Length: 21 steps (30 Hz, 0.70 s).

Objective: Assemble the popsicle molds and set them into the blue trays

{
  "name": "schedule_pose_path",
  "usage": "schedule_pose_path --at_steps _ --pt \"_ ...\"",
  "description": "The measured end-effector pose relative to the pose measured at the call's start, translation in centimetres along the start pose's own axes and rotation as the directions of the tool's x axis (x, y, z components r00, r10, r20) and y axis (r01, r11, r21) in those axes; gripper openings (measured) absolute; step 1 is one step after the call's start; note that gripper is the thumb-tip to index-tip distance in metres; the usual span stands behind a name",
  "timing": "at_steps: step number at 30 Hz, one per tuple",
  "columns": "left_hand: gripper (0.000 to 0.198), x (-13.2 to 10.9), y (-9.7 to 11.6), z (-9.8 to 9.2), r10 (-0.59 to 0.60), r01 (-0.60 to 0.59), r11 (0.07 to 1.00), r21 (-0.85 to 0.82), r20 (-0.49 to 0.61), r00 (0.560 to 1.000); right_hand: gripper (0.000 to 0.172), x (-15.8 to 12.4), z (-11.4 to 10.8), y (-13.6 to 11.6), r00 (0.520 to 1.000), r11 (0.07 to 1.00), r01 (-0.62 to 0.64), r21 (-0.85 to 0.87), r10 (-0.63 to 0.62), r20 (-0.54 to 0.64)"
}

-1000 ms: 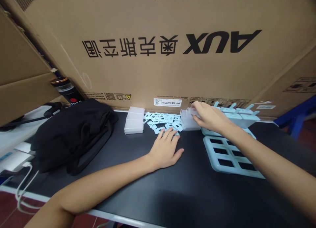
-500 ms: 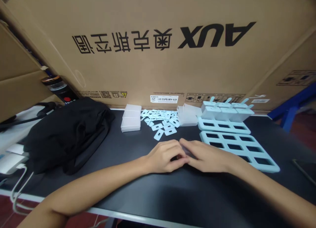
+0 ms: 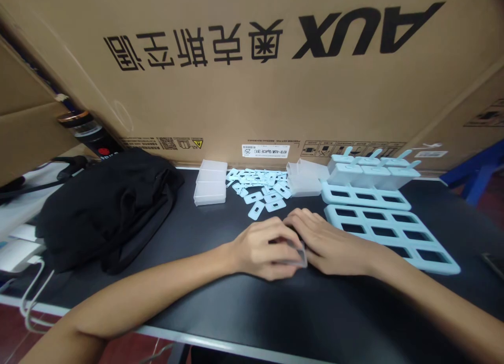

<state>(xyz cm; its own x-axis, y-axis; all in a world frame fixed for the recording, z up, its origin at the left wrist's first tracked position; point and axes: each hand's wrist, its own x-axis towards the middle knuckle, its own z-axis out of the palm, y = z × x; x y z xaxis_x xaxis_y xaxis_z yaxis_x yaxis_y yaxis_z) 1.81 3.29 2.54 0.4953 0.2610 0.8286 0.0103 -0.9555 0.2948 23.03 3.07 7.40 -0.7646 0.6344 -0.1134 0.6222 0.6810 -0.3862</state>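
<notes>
Above the dark table, my left hand (image 3: 268, 247) is closed around a clear plastic popsicle mould cup (image 3: 301, 255), whose open rim shows past the fingertips. My right hand (image 3: 334, 243) touches it from the right, its fingers curled together; what lies under them is hidden. Beyond both hands is a loose pile of light-blue slotted lids (image 3: 272, 197). Clear mould cups (image 3: 210, 180) stand left of the pile, and more clear cups (image 3: 305, 180) lie to its right.
Light-blue mould frame (image 3: 372, 231) lies at the right. Behind it, another blue frame (image 3: 366, 197) sits by filled-in moulds with blue sticks (image 3: 370, 170). A black cloth bag (image 3: 106, 211) rests at left, near a dark bottle (image 3: 90, 133). A large cardboard box (image 3: 244, 101) walls the back.
The clear cup's rim has come into view at my left fingertips. My left fingers have spread round it, and my right fingers have folded over toward the left hand. The view shifted slightly.
</notes>
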Motion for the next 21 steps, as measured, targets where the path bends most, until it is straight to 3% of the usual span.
schedule_pose_path --at_steps 2,4,7,10,13,17,21 --pt "0.007 -0.2 0.4 0.2 0.095 -0.096 0.995 0.006 0.109 0.989 0.052 0.7 0.6 0.7 0.998 0.999 0.007 -0.048 -0.01 -0.056" --pt "0.007 -0.5 0.8 0.6 0.148 -0.151 0.989 -0.01 0.274 0.95 0.066 1.7 1.3 1.3 0.994 0.994 -0.003 -0.112 -0.009 -0.107" --pt "0.011 -0.8 1.1 0.9 0.147 -0.144 0.989 -0.04 0.444 0.884 0.067 3.4 1.8 1.5 0.989 0.961 -0.063 -0.269 0.023 -0.148" --pt "0.024 -0.8 1.2 1.1 0.036 -0.007 0.998 -0.061 0.476 0.878 0.043 4.2 1.6 1.2 0.989 0.915 -0.105 -0.389 0.053 -0.141" --pt "0.036 -0.7 1.2 1.0 -0.112 0.162 0.984 -0.067 0.47 0.876 0.02 4.1 1.1 0.9 0.992 0.908 -0.098 -0.406 0.058 -0.109" --pt "0.031 -0.1 0.7 0.5 -0.27 0.361 0.925 -0.122 0.459 0.847 0.015 3.5 0.7 0.7 0.99 0.911 -0.135 -0.389 0.106 -0.095" --pt "0.012 0.8 -0.3 -0.1 -0.307 0.507 0.785 -0.356 0.486 0.818 0.015 3.3 0.7 0.9 0.982 0.859 -0.191 -0.474 0.174 -0.079"
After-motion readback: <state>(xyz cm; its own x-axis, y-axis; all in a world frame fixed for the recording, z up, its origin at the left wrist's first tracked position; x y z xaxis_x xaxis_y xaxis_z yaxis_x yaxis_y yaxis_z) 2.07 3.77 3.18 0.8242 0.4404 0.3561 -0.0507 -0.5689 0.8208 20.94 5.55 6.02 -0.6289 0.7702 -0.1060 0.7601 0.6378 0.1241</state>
